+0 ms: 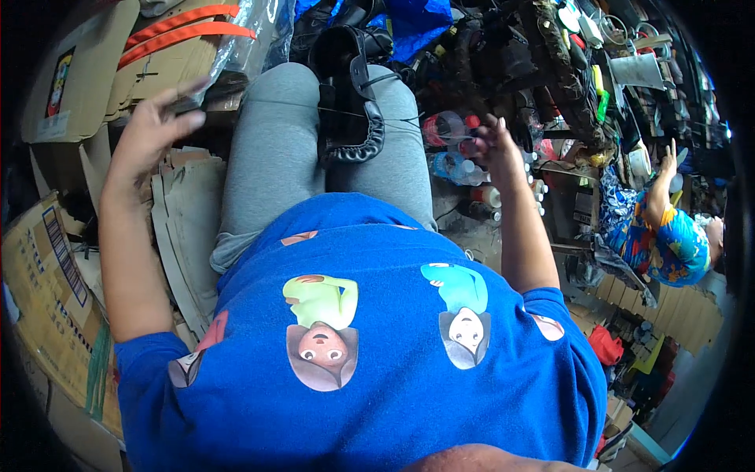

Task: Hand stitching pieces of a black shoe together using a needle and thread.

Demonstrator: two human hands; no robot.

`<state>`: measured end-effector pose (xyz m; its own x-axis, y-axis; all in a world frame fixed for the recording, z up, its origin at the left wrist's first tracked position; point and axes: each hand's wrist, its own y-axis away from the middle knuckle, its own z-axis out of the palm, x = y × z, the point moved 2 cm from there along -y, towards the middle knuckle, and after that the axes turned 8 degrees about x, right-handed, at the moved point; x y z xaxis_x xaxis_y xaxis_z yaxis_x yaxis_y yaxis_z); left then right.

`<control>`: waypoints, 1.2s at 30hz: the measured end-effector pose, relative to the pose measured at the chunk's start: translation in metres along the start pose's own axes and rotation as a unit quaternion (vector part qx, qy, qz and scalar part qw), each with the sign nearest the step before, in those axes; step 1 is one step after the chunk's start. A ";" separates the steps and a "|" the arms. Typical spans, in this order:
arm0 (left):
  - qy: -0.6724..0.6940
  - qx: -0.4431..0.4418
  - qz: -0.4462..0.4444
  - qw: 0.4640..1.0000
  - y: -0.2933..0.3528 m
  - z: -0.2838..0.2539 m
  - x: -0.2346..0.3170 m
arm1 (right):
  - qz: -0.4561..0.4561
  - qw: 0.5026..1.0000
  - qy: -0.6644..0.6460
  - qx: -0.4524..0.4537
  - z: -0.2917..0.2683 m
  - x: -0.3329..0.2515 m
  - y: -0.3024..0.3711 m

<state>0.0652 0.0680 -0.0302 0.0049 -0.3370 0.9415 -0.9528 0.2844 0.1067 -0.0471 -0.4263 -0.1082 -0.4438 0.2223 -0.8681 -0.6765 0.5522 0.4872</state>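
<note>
A black shoe (358, 134) with a gathered edge is held between my knees. Thin dark thread (287, 104) stretches from it across both thighs, toward either side. Out to the left, my left hand (157, 126) is raised beside the cardboard; its thumb and forefinger are apart, the other fingers curl, and the thread runs toward it. My right hand (503, 153) is up beyond my right knee, near the plastic bottles, fingers bent and slightly blurred at the thread's other side. The thread's ends at both hands are too fine to make out.
Flattened cardboard (67, 79) with orange strips (181, 31) lies at the left. Plastic bottles (452, 165) stand right of my knee. A cluttered rack (566, 79) rises farther right, and another person (661, 236) in a colourful shirt sits beyond it.
</note>
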 end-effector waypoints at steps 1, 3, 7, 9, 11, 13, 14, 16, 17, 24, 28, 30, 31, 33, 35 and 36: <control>0.079 0.074 0.016 0.994 -0.003 0.004 0.016 | -0.047 0.997 0.063 0.008 0.002 -0.011 -0.002; -0.022 0.014 -0.028 0.999 -0.030 0.031 0.043 | -0.144 0.978 0.130 -0.077 0.035 -0.037 0.007; -0.152 -0.114 -0.055 0.980 -0.091 0.123 0.045 | -0.183 0.875 0.311 -0.324 0.120 -0.058 0.039; -0.146 -0.175 -0.045 0.973 -0.101 0.142 0.032 | -0.221 0.785 0.445 -0.370 0.150 -0.069 0.064; -0.079 -0.235 0.022 0.968 -0.099 0.151 0.027 | -0.296 0.729 0.465 -0.405 0.156 -0.067 0.078; -0.010 -0.252 0.107 0.962 -0.091 0.155 0.020 | -0.310 0.683 0.527 -0.400 0.152 -0.065 0.089; 0.057 -0.264 0.083 0.959 -0.088 0.159 0.015 | -0.316 0.669 0.547 -0.391 0.149 -0.061 0.091; 0.041 -0.259 0.081 0.961 -0.088 0.158 0.015 | -0.359 0.662 0.527 -0.395 0.145 -0.055 0.091; 0.043 -0.258 0.077 0.962 -0.088 0.160 0.013 | -0.372 0.679 0.504 -0.383 0.141 -0.056 0.095; 0.089 -0.292 -0.009 0.952 -0.086 0.156 0.019 | -0.197 0.883 0.266 -0.332 0.093 -0.065 0.112; 0.000 -0.326 0.111 0.939 -0.084 0.145 0.023 | -0.321 0.833 0.337 -0.300 0.106 -0.061 0.111; 0.012 -0.364 0.098 0.926 -0.081 0.146 0.025 | -0.356 0.809 0.366 -0.290 0.110 -0.055 0.102; -0.043 -0.344 0.140 0.928 -0.081 0.148 0.025 | -0.377 0.792 0.385 -0.288 0.113 -0.051 0.097; -0.077 -0.303 0.160 0.936 -0.080 0.155 0.020 | -0.396 0.773 0.403 -0.287 0.116 -0.049 0.095; -0.075 -0.281 0.160 0.943 -0.081 0.157 0.017 | -0.426 0.755 0.418 -0.273 0.120 -0.050 0.095; -0.074 -0.260 0.162 0.949 -0.082 0.157 0.016 | -0.425 0.754 0.418 -0.274 0.121 -0.051 0.094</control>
<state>0.0955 -0.1015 -0.0735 -0.3418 -0.2675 0.9009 -0.6178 0.7864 -0.0009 -0.0167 -0.2883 -0.0296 0.2270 -0.7369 -0.6367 -0.9654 -0.2564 -0.0475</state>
